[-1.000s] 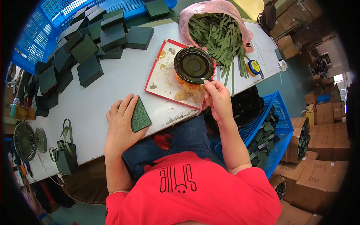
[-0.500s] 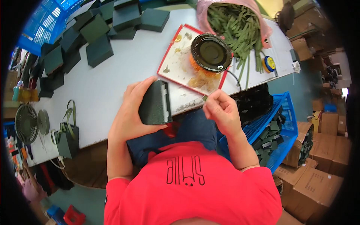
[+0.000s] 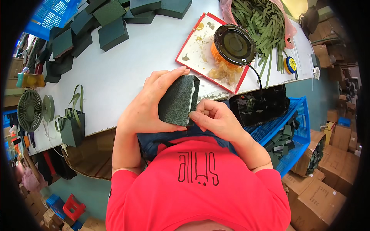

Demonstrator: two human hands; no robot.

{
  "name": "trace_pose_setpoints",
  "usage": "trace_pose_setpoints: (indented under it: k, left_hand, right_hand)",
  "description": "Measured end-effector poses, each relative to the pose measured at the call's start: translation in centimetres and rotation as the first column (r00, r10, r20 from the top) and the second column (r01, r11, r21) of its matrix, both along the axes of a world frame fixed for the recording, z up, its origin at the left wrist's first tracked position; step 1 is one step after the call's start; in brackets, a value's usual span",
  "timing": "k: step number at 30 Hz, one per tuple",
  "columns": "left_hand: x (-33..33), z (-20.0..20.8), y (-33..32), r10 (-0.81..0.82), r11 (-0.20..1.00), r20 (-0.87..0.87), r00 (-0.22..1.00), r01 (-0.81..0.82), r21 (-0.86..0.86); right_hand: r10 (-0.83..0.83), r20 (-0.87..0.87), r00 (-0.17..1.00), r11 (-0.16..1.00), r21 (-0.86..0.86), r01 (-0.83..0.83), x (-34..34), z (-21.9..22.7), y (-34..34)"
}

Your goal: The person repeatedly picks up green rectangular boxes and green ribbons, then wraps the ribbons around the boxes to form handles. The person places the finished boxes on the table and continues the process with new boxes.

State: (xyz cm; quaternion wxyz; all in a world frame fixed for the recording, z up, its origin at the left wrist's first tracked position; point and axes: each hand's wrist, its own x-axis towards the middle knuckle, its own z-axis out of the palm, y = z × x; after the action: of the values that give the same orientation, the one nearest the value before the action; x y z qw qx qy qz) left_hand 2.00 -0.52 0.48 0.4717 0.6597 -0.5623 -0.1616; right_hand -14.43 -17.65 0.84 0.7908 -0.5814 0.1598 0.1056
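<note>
My left hand [image 3: 148,102] grips a small dark green box [image 3: 175,100] with a crackled surface, held tilted over the table's front edge. Its fingers wrap over the far end and the thumb presses the near end. My right hand [image 3: 217,117] is pinched against the box's right side, where a pale strip shows along the edge. Whatever lies between those fingertips is hidden. Just beyond the hands, an orange pot with a black rim [image 3: 234,44] stands on a white tray with a red border [image 3: 189,44], smeared with yellowish residue.
Green ribbon strips [image 3: 258,21] spill from a pink bag [image 3: 290,32]. Dark green boxes [image 3: 113,34] are piled at the far left. A fan [image 3: 30,110] and a small handled bag [image 3: 72,125] stand left. At right are a blue crate [image 3: 304,123] and cartons [image 3: 318,200].
My right hand has moved left from beside the tray to the box, where its fingertips now touch the edge. My left hand has turned the box slightly. The whole view has shifted.
</note>
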Motion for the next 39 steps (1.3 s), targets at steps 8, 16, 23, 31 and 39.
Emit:
trace_pose_setpoints:
  k: [8,16,23,31,39]
  left_hand:
    - [-0.2,0.3,0.0,-0.013,1.0,-0.026,1.0,0.012,-0.007]
    - [-0.7,0.7,-0.1,-0.036,0.995,0.135,0.99,0.023,0.099]
    - [-0.3,0.4,0.0,0.06,0.995,0.063,0.996,-0.065,0.079]
    - [-0.6,0.1,-0.2,0.181,0.983,0.132,0.975,-0.184,0.008]
    - [-1.2,-0.2,-0.4,0.164,0.985,0.137,0.977,-0.156,-0.068]
  right_hand:
    - [0.08,-0.022,0.997,0.995,-0.054,-0.081,-0.1,-0.6,-0.2]
    - [0.125,-0.12,0.985,0.948,-0.28,-0.155,-0.1,-1.1,0.0]
    - [-0.181,0.125,0.975,0.976,0.147,0.163,-0.8,-1.5,-0.4]
    - [0.139,0.616,0.775,0.778,-0.553,0.3,-3.8,-1.5,-0.8]
    - [0.037,0.069,0.997,0.996,-0.087,-0.031,-3.8,-3.2,-0.2]
